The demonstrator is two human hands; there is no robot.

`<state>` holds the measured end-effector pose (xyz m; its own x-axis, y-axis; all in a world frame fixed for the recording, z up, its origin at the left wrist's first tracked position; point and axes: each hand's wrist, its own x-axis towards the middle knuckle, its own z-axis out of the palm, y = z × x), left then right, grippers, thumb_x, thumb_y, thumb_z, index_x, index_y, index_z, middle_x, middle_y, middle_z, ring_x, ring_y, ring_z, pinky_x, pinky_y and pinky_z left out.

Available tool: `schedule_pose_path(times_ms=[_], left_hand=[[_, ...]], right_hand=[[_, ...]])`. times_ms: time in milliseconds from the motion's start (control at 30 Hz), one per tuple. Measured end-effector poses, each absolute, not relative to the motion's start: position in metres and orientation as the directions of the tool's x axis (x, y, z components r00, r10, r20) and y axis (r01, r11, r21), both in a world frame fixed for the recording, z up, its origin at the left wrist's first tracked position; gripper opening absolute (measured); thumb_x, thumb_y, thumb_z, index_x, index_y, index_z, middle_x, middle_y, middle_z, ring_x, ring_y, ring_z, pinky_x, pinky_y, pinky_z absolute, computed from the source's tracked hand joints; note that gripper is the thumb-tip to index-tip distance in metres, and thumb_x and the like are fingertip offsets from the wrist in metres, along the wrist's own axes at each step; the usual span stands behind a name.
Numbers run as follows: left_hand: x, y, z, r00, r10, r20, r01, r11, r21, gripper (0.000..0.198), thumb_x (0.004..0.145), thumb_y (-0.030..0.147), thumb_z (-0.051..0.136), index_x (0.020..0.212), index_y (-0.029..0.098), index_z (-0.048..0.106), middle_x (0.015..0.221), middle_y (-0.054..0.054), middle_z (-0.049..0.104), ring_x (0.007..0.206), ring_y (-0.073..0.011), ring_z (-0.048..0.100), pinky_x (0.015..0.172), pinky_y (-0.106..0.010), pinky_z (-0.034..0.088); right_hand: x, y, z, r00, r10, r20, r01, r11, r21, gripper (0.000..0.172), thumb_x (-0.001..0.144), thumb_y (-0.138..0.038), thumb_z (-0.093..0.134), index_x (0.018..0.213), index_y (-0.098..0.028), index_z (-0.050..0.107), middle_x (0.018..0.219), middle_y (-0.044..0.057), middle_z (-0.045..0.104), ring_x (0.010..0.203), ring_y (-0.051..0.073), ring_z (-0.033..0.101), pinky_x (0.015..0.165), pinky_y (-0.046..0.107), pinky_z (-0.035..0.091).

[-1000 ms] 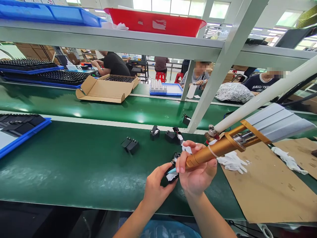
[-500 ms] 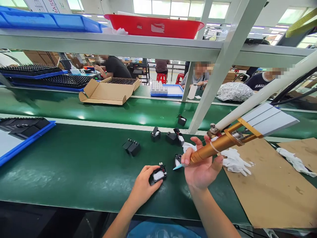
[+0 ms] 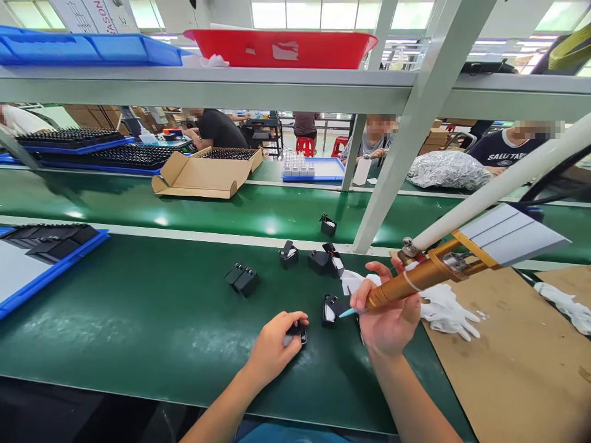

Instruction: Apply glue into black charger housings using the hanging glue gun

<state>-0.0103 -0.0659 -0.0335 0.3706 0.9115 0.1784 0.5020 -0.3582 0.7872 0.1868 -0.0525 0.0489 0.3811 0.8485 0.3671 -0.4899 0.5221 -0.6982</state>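
this is a factory assembly hall. a long, flat green work surface [image 3: 138, 332] runs across the near side, with small black box-shaped plastic units [image 3: 242, 280] lying about on it and a grey-painted metal shelf frame [image 3: 231, 92] above. farther back, many small dark parts [image 3: 231, 153] stand packed in rows in an open brown cardboard box [image 3: 198, 184], and similar rows fill stacked shallow blue plastic trays [image 3: 92, 148]. beyond, a person in a black top [image 3: 219, 126] and others sit at separate stations, with red plastic stools [image 3: 305, 146] and broad bright windows [image 3: 311, 13] behind.
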Motion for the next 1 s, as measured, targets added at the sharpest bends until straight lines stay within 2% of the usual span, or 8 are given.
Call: schedule_pose_path(times_ms=[133,233,333,433,533,767,900,1000], left_hand=[[-0.021,-0.068,-0.028,0.494,0.832,0.253,0.513,-0.514,0.688,0.042,0.081,0.006,0.047,0.118,0.024,0.056,0.102,-0.002,0.067,0.090,-0.0164,0.059,0.080,-0.029,0.051],[-0.028,-0.074,-0.019,0.599,0.763,0.242,0.535,-0.607,0.587,0.054,0.086,0.021,0.055,0.138,0.025,0.041,0.123,-0.006,0.061,0.103,-0.0210,0.054,0.091,-0.037,0.049],[-0.029,-0.079,-0.018,0.604,0.757,0.250,0.596,-0.637,0.489,0.056,0.092,0.023,0.049,0.145,0.024,0.031,0.126,-0.007,0.060,0.105,-0.0213,0.055,0.092,-0.037,0.049],[-0.028,-0.080,-0.024,0.592,0.750,0.296,0.598,-0.654,0.463,0.044,0.094,0.020,0.047,0.138,0.024,0.041,0.119,-0.006,0.064,0.103,-0.0191,0.059,0.089,-0.033,0.050],[-0.027,-0.079,-0.027,0.579,0.765,0.284,0.581,-0.631,0.514,0.032,0.094,0.022,0.050,0.126,0.023,0.051,0.115,-0.004,0.066,0.102,-0.0168,0.061,0.088,-0.028,0.051],[-0.013,-0.081,-0.036,0.406,0.845,0.349,0.612,-0.535,0.582,0.018,0.092,0.023,0.052,0.109,0.022,0.059,0.103,-0.004,0.068,0.094,-0.0162,0.064,0.082,-0.026,0.053],[0.001,-0.090,-0.047,0.371,0.839,0.399,0.761,-0.521,0.388,0.030,0.092,0.025,0.050,0.121,0.020,0.055,0.103,-0.008,0.067,0.091,-0.0221,0.064,0.076,-0.033,0.054],[0.004,-0.094,-0.049,0.398,0.854,0.335,0.834,-0.489,0.256,0.045,0.089,0.026,0.054,0.134,0.022,0.047,0.112,-0.010,0.065,0.095,-0.0276,0.062,0.076,-0.038,0.053]], right_hand=[[0.195,-0.053,0.044,0.364,0.849,0.384,-0.475,0.523,-0.707,0.039,0.088,-0.056,0.038,0.108,-0.029,0.057,0.104,0.003,0.056,0.045,0.009,0.052,0.042,0.029,0.046],[0.197,-0.053,0.043,0.355,0.846,0.397,-0.466,0.528,-0.710,0.038,0.088,-0.055,0.038,0.105,-0.028,0.059,0.104,0.003,0.056,0.044,0.008,0.052,0.041,0.029,0.047],[0.197,-0.053,0.044,0.359,0.845,0.396,-0.466,0.530,-0.709,0.036,0.089,-0.053,0.038,0.105,-0.028,0.058,0.104,0.003,0.056,0.044,0.008,0.052,0.041,0.030,0.047],[0.196,-0.053,0.044,0.357,0.846,0.396,-0.466,0.528,-0.709,0.037,0.088,-0.054,0.038,0.103,-0.027,0.059,0.103,0.004,0.056,0.045,0.008,0.052,0.041,0.029,0.047],[0.196,-0.053,0.043,0.356,0.847,0.394,-0.473,0.527,-0.706,0.036,0.088,-0.055,0.039,0.102,-0.028,0.058,0.104,0.003,0.056,0.045,0.008,0.053,0.042,0.029,0.047],[0.195,-0.053,0.041,0.374,0.851,0.370,-0.482,0.519,-0.706,0.033,0.087,-0.055,0.041,0.108,-0.030,0.051,0.103,0.002,0.057,0.045,0.009,0.052,0.043,0.030,0.047],[0.195,-0.053,0.041,0.384,0.847,0.366,-0.453,0.519,-0.725,0.033,0.087,-0.055,0.040,0.105,-0.030,0.051,0.103,0.002,0.056,0.045,0.009,0.052,0.044,0.030,0.047],[0.194,-0.054,0.041,0.375,0.852,0.367,-0.469,0.515,-0.717,0.034,0.087,-0.056,0.040,0.106,-0.030,0.051,0.103,0.002,0.056,0.045,0.009,0.052,0.044,0.030,0.046]])
